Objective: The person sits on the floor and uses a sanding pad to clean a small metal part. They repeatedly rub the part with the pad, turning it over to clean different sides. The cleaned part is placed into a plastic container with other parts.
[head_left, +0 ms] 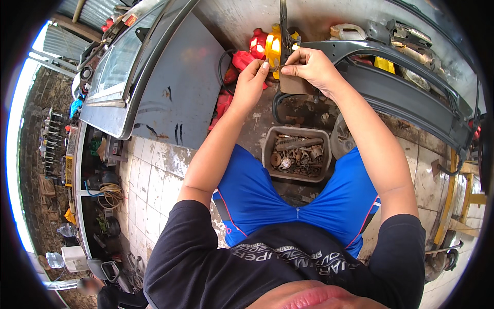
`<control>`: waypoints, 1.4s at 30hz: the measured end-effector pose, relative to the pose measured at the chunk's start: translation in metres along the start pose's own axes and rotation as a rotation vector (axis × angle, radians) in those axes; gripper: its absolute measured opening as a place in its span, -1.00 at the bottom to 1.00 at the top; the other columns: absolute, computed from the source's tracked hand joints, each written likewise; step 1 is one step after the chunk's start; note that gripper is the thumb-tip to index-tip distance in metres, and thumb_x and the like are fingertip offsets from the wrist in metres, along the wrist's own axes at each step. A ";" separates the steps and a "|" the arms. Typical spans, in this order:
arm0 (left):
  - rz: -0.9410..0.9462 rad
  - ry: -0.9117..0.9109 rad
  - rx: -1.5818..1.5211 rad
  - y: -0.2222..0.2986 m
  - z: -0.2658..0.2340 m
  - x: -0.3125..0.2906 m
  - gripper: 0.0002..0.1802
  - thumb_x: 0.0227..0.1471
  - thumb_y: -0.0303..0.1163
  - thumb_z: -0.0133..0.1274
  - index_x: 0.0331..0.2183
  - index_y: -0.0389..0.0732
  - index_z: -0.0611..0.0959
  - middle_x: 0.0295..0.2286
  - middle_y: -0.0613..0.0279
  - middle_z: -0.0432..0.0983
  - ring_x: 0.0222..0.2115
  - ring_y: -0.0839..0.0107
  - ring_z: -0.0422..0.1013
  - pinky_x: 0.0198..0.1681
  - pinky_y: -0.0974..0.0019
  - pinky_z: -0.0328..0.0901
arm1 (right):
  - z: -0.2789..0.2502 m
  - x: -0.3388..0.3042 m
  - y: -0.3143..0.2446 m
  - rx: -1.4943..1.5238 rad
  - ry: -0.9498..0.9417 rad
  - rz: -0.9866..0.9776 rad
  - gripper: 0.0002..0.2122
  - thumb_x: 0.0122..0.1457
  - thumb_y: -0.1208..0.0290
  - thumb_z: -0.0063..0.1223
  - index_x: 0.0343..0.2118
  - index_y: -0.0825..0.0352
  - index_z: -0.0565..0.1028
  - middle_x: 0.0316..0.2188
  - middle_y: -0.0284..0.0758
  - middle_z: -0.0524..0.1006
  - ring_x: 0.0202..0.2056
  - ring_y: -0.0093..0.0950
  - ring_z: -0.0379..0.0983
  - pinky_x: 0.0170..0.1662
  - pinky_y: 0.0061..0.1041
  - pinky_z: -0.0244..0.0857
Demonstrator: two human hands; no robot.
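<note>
Both of my hands are raised in front of me at a dark upright metal bar (283, 38). The fingers of my left hand (252, 81) are pinched together left of the bar, on something too small to make out. To the right of it, my right hand (315, 69) has thumb and fingers closed in a pinch. What they grip is hidden. A flat brown piece (297, 86) lies just under the right fingers. Below, between my knees, a grey plastic bin (297, 177) holds bolts and other loose metal parts (303, 155).
At left leans a grey car door (175, 87). Red (258, 44) and yellow (274, 49) machine bodies stand beyond my hands. A dark vehicle panel (411, 92) occupies the right, beside a clear container (342, 136). Shelves (82, 206) line the far left; a person's dark sleeve (116, 297) shows at lower left.
</note>
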State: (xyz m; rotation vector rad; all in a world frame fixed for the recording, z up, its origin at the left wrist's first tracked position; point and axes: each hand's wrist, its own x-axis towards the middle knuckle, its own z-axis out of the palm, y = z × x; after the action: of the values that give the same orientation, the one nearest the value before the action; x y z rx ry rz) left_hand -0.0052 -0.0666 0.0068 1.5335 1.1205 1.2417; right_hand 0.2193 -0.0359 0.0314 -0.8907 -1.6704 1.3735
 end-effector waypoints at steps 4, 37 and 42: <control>0.032 -0.007 0.089 0.010 0.012 -0.006 -0.68 0.47 -0.23 -0.02 -0.23 -0.30 0.60 -0.41 0.36 0.53 -0.39 0.59 0.44 -0.28 0.39 0.40 | 0.003 0.001 0.010 -0.043 0.065 0.004 -0.78 0.22 0.35 0.42 -0.26 0.34 0.58 -0.34 -0.44 0.61 -0.27 -0.64 0.49 -0.14 -0.54 0.38; 0.088 0.000 0.193 0.018 0.013 -0.010 -0.67 0.42 -0.25 0.07 -0.33 -0.32 0.57 -0.51 0.40 0.42 -0.44 0.64 0.29 -0.37 0.39 0.28 | 0.011 0.000 0.005 0.045 0.003 0.124 -0.76 0.38 0.25 0.24 -0.14 0.37 0.64 -0.27 -0.43 0.64 -0.24 -0.65 0.48 -0.11 -0.54 0.39; 0.078 0.003 0.103 0.015 0.017 -0.009 -0.66 0.41 -0.25 0.08 -0.35 -0.32 0.55 -0.53 0.43 0.36 -0.44 0.64 0.22 -0.37 0.39 0.24 | 0.011 0.000 0.007 0.060 0.004 0.082 -0.74 0.38 0.26 0.24 -0.12 0.40 0.64 -0.25 -0.40 0.65 -0.19 -0.64 0.50 -0.06 -0.54 0.38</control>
State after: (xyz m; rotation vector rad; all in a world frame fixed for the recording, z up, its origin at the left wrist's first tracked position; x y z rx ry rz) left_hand 0.0127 -0.0801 0.0163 1.6669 1.1519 1.2559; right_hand 0.2095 -0.0394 0.0237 -0.9359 -1.5966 1.4687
